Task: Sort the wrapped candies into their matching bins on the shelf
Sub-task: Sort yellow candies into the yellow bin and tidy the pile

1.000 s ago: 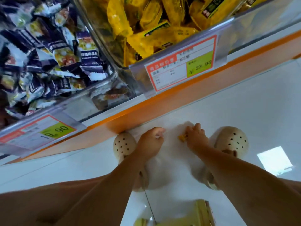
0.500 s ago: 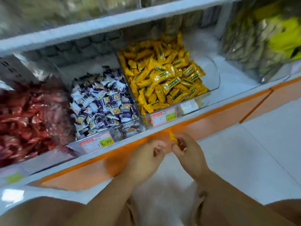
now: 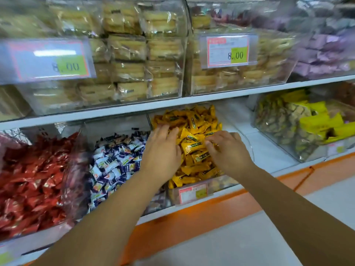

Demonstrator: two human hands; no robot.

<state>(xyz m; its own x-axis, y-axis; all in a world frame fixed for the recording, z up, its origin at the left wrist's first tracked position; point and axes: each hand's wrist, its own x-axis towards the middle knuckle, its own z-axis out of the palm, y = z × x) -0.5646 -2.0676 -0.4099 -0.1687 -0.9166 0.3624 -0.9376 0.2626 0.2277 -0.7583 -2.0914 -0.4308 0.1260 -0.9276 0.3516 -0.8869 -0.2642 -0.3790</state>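
left hand point(image 3: 161, 152), right hand point(image 3: 228, 150) on yellow candies point(image 3: 192, 121) | blue candies point(image 3: 115, 162) adjacent left

Lower shelf point(image 3: 269, 156), white with orange front edge, carrying four clear bins side by side: red-candy bin point(image 3: 76, 162), blue-white-candy bin point(image 3: 158, 201), yellow-candy bin point(image 3: 247, 144), mixed-pack bin point(image 3: 272, 135). Upper shelf point(image 3: 134, 106) bearing biscuit bins point(image 3: 178, 54).

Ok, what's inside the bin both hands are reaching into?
Heaped yellow wrapped candies. The left hand and right hand cover some; the floor of the bin is hidden.
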